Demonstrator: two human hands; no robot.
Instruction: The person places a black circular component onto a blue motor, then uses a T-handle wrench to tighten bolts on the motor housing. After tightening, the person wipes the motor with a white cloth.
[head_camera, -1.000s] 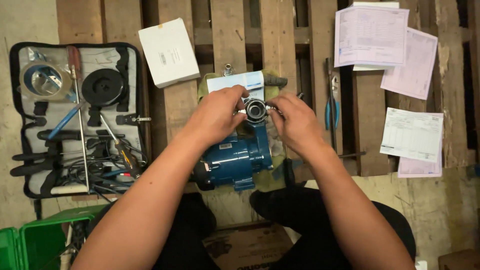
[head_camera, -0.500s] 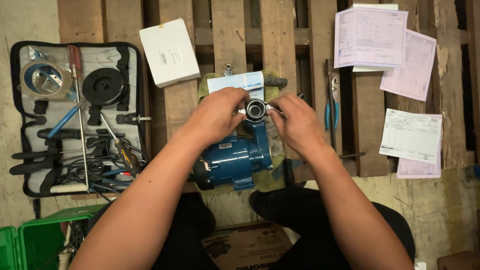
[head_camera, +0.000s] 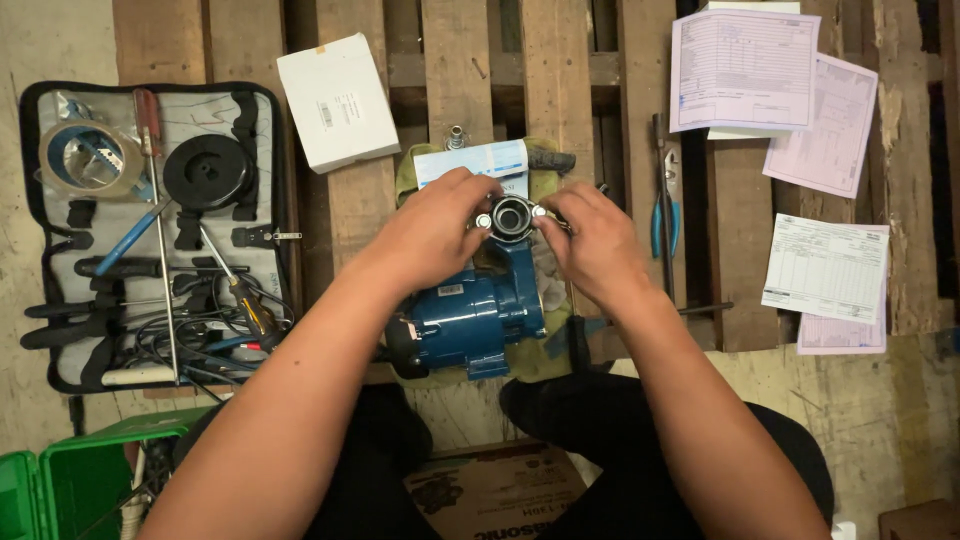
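White cardboard box (head_camera: 337, 101): flat, square, tilted, small dark label on top, lying on the pallet slats upper left of centre. Folded white-and-blue leaflet (head_camera: 470, 163): just above the hands. Small pale rectangular label (head_camera: 451, 290): on the blue motor housing. Brown cardboard carton (head_camera: 495, 492): printed in black, bottom centre between the legs.

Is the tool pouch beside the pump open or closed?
Open: the tool pouch lies spread flat left of the blue pump, its screwdrivers and tape roll exposed.
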